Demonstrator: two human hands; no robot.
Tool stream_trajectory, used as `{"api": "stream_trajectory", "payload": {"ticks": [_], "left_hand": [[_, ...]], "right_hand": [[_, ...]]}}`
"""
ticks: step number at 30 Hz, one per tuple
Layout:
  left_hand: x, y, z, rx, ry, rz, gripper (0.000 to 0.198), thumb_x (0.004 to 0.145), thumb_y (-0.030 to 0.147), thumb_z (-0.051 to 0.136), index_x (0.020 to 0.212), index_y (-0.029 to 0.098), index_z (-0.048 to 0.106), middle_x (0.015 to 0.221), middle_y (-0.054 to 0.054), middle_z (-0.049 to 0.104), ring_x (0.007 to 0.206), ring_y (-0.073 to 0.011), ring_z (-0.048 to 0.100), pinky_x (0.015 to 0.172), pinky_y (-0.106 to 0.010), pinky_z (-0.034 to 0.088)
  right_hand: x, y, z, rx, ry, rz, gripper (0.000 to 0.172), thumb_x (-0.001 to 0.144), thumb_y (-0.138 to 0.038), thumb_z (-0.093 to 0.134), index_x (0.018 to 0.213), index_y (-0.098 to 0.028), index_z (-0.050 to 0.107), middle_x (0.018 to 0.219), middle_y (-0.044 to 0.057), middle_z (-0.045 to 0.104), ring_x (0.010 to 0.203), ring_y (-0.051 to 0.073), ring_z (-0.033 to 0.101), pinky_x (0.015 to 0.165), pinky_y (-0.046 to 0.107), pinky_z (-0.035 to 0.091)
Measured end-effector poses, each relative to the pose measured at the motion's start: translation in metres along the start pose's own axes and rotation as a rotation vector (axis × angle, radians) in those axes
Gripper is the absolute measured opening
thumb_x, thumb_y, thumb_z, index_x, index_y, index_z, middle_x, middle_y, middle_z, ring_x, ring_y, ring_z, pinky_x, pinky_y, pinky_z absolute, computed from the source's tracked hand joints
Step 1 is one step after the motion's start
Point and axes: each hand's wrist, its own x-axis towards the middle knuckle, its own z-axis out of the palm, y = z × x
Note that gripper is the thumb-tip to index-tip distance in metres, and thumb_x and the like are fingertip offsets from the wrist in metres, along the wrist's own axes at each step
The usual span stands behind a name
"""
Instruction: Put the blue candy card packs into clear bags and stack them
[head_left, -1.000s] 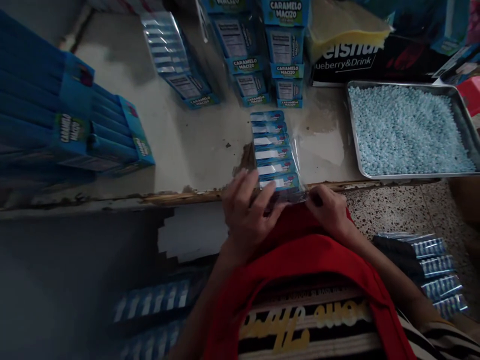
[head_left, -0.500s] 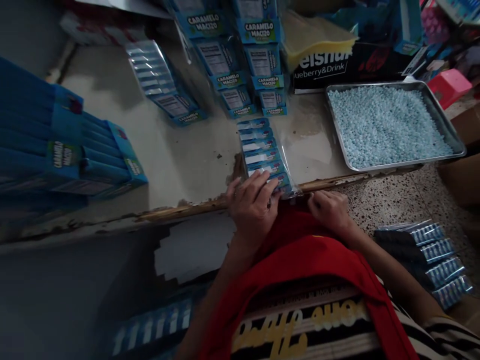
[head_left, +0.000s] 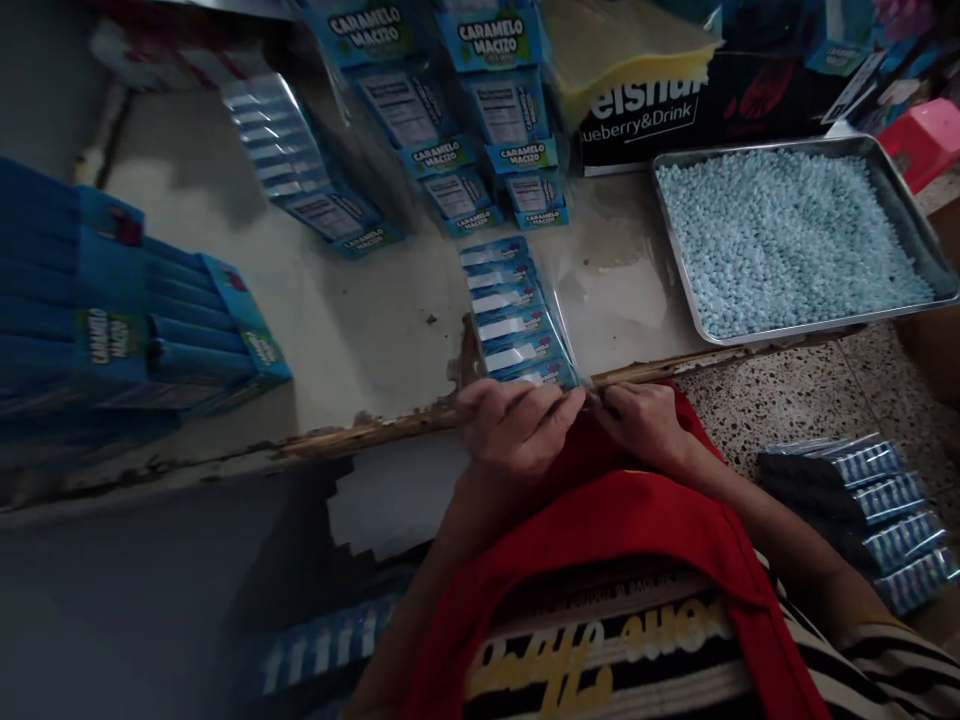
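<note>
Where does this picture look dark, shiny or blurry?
In the head view, the space below the counter at lower left sinks into shadow; pale glints streak the clear wrap near the left hand; the blue boxes at far left look smeared, while the pellets at right look crisper.

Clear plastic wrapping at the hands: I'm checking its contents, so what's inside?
A row of blue packs with white strips shows through the plastic; the left hand covers part of the near end, hiding anything beneath.
</note>
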Motion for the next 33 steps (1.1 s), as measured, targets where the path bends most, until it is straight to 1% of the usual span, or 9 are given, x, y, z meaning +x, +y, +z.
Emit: {"api": "stream_trajectory", "payload": {"ticks": [3, 6, 13, 17, 20, 24, 28, 31, 33], "left_hand": [[0.000, -0.001, 0.004, -0.019, 0.045, -0.058, 0.029, 0.093, 0.020, 0.075, 0.114, 0.038, 0.082, 0.088, 0.001, 0.079, 0.088, -0.0215, 0.070, 0.096, -0.043, 0.044], [0.002, 0.001, 0.004, 0.026, 0.089, -0.015, 0.026, 0.089, 0.018, 0.080, 0.108, 0.037, 0.082, 0.082, 0.003, 0.079, 0.082, -0.0206, 0.070, 0.088, -0.042, 0.046], [0.011, 0.009, 0.000, 0.165, -0.007, -0.036, 0.015, 0.093, 0.023, 0.077, 0.098, 0.036, 0.083, 0.078, 0.001, 0.077, 0.084, -0.0215, 0.069, 0.094, -0.044, 0.047], [0.018, 0.013, -0.011, 0.156, 0.004, 0.086, 0.021, 0.094, 0.016, 0.075, 0.110, 0.029, 0.079, 0.092, -0.001, 0.079, 0.094, -0.0209, 0.068, 0.100, -0.041, 0.045], [0.023, 0.021, -0.019, 0.109, -0.070, 0.202, 0.018, 0.095, 0.010, 0.072, 0.107, 0.023, 0.076, 0.100, -0.002, 0.082, 0.096, -0.0189, 0.069, 0.098, -0.037, 0.047], [0.027, 0.029, -0.017, 0.147, -0.099, 0.169, 0.020, 0.099, 0.009, 0.063, 0.096, 0.024, 0.074, 0.095, -0.001, 0.080, 0.090, -0.0169, 0.069, 0.091, -0.035, 0.048], [0.030, 0.029, -0.011, 0.174, -0.073, 0.155, 0.019, 0.102, 0.012, 0.061, 0.111, 0.022, 0.075, 0.098, -0.005, 0.079, 0.099, -0.0201, 0.071, 0.095, -0.035, 0.050], [0.029, 0.030, -0.015, 0.183, -0.042, 0.182, 0.018, 0.101, 0.011, 0.063, 0.113, 0.020, 0.073, 0.092, -0.003, 0.078, 0.087, -0.0180, 0.071, 0.082, -0.033, 0.051], [0.025, 0.034, -0.024, 0.170, -0.058, 0.197, 0.015, 0.100, 0.009, 0.063, 0.105, 0.021, 0.072, 0.085, -0.001, 0.076, 0.076, -0.0154, 0.069, 0.071, -0.031, 0.050]], "right_hand": [[-0.001, 0.006, 0.002, -0.010, 0.034, -0.130, 0.034, 0.106, -0.025, 0.053, 0.074, -0.020, 0.065, 0.066, 0.002, 0.066, 0.059, 0.014, 0.052, 0.062, 0.034, 0.025], [-0.001, 0.011, 0.005, -0.012, 0.106, -0.201, 0.033, 0.105, -0.021, 0.051, 0.076, -0.020, 0.066, 0.067, 0.002, 0.065, 0.062, 0.015, 0.051, 0.064, 0.035, 0.026], [-0.003, 0.010, 0.010, -0.040, 0.105, -0.118, 0.035, 0.107, -0.033, 0.056, 0.076, -0.021, 0.067, 0.069, 0.003, 0.068, 0.062, 0.015, 0.052, 0.066, 0.036, 0.026], [-0.004, 0.005, 0.003, -0.065, 0.263, -0.097, 0.041, 0.108, -0.049, 0.057, 0.078, -0.021, 0.065, 0.070, 0.003, 0.068, 0.065, 0.017, 0.054, 0.069, 0.036, 0.030], [0.000, 0.005, -0.006, -0.037, 0.379, -0.271, 0.036, 0.110, -0.036, 0.052, 0.078, -0.022, 0.063, 0.067, 0.002, 0.063, 0.066, 0.017, 0.052, 0.069, 0.036, 0.031], [0.009, 0.008, -0.015, 0.010, 0.425, -0.427, 0.037, 0.109, -0.023, 0.049, 0.073, -0.023, 0.058, 0.064, 0.000, 0.058, 0.063, 0.016, 0.047, 0.067, 0.036, 0.030], [0.012, 0.008, -0.023, 0.016, 0.481, -0.495, 0.038, 0.107, -0.024, 0.054, 0.068, -0.023, 0.054, 0.060, -0.002, 0.054, 0.059, 0.015, 0.042, 0.063, 0.035, 0.029], [0.004, 0.005, -0.030, 0.040, 0.451, -0.524, 0.037, 0.105, -0.024, 0.059, 0.068, -0.023, 0.054, 0.059, -0.002, 0.054, 0.057, 0.014, 0.045, 0.062, 0.035, 0.031], [0.000, 0.007, -0.034, 0.135, 0.441, -0.417, 0.033, 0.102, -0.030, 0.065, 0.071, -0.024, 0.057, 0.062, -0.002, 0.059, 0.060, 0.014, 0.051, 0.063, 0.033, 0.036]]}}
